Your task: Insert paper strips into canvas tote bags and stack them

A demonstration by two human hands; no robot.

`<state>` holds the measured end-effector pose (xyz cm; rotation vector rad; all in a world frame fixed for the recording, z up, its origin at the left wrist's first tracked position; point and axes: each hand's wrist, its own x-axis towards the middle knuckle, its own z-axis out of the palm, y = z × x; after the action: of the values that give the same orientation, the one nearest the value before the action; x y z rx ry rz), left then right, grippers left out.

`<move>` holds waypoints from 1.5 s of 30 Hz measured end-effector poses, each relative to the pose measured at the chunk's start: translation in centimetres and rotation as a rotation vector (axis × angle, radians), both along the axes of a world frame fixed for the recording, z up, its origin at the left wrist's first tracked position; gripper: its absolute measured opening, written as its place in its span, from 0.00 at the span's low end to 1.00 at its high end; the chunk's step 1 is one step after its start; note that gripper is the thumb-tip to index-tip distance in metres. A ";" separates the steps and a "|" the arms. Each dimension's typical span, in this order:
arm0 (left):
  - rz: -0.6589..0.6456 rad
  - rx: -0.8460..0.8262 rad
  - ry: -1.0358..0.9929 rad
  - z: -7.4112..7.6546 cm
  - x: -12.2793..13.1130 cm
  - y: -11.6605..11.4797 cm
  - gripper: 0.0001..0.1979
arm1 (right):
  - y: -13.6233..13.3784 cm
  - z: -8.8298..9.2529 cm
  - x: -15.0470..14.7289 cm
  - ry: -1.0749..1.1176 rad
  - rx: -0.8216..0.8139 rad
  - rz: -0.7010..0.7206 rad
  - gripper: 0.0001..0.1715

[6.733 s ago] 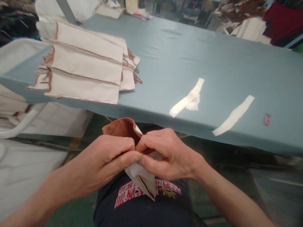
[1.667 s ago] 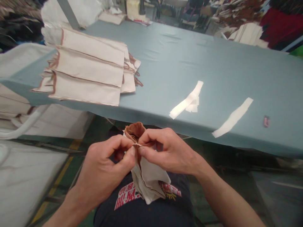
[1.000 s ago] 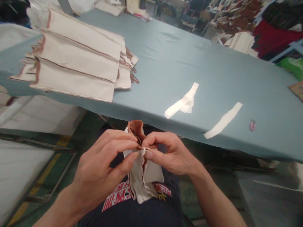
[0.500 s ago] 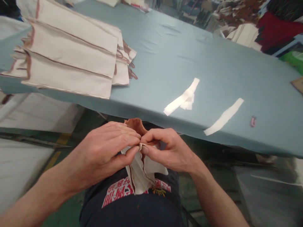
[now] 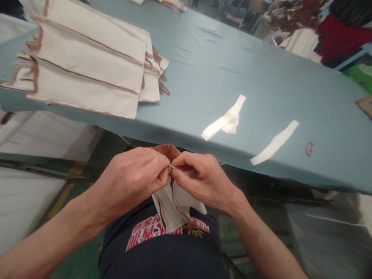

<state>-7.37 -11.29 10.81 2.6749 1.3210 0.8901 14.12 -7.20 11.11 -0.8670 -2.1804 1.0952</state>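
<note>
Cream cloth (image 5: 171, 205) with brown-edged seams hangs from my fingers in front of my dark shirt. A brown part (image 5: 166, 150) of the piece shows beyond my hands. My left hand (image 5: 136, 170) is closed, pinching the cloth at its upper edge. Right beside it, my right hand (image 5: 203, 176) pinches the same edge between thumb and forefinger. The two sets of fingertips meet at one small spot, and the exact detail they grip is covered by them.
A blue-grey covered table (image 5: 197, 77) lies ahead. On it are a stack of cream cloth pieces (image 5: 90, 58) at left, white strips (image 5: 225, 118), another white strip (image 5: 274, 143) and a small pink object (image 5: 309, 148). Fabric heaps (image 5: 343, 38) stand at far right.
My left fingers have curled in from a flatter pose into a tighter pinch. Both hands have risen slightly with the cloth, and the view has shifted a little.
</note>
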 end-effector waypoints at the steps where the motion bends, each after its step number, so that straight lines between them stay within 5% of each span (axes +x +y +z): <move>1: 0.003 0.003 0.019 0.0 -0.2 0.1 0.16 | -0.1 0.0 -0.1 0.000 0.002 -0.010 0.09; 5: -0.051 -0.052 -0.007 0.8 -1.2 0.5 0.14 | -0.3 0.2 -0.4 0.065 -0.076 -0.003 0.10; 11: -0.081 -0.531 -0.246 2.5 -1.7 0.6 0.11 | -0.5 0.4 -0.3 0.178 -0.314 0.044 0.10; 20: -0.052 -0.838 -0.457 2.0 -1.3 0.9 0.10 | -0.2 0.5 -0.5 0.172 -0.553 0.079 0.12; 29: -0.052 -0.937 -0.529 1.2 -0.9 0.9 0.10 | -0.1 0.2 -0.9 -0.033 -0.582 0.040 0.15; 38: -0.010 -1.004 -0.500 1.0 -1.2 0.5 0.22 | -0.4 1.8 -1.3 -0.255 -0.320 -0.123 0.12; 45: 0.018 -1.115 -0.568 0.5 -1.0 0.2 0.17 | -0.1 1.6 -0.6 -0.235 -0.345 -0.090 0.11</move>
<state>-8.40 -11.11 11.32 1.4302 1.1654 0.5602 13.52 -7.32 12.67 -1.2904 -2.1423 1.4101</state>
